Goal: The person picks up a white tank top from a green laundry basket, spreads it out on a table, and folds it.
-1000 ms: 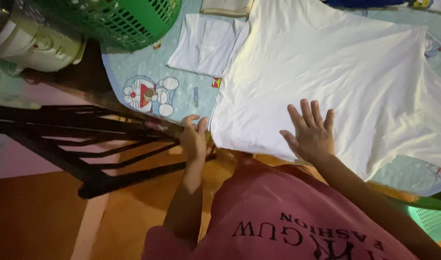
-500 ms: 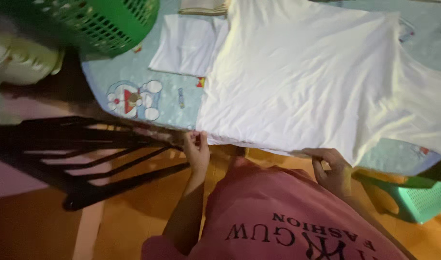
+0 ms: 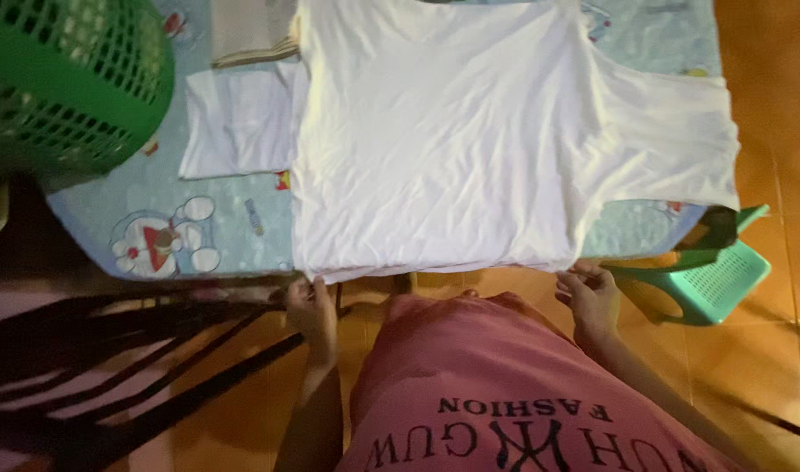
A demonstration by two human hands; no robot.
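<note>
A white T-shirt lies spread flat on a table covered with a light blue cartoon-print cloth. My left hand pinches the shirt's near left hem corner at the table edge. My right hand pinches the near right hem corner. One sleeve spreads out to the right. I wear a pink top with dark lettering.
A green mesh basket stands at the table's far left. A folded white garment and a beige folded cloth lie beside the shirt. A dark rack is low on the left, a teal plastic stool on the right.
My right hand has left the shirt's surface and gone to the near right hem corner. My left hand took the left corner. The view shifted so the shirt sits more centred.
</note>
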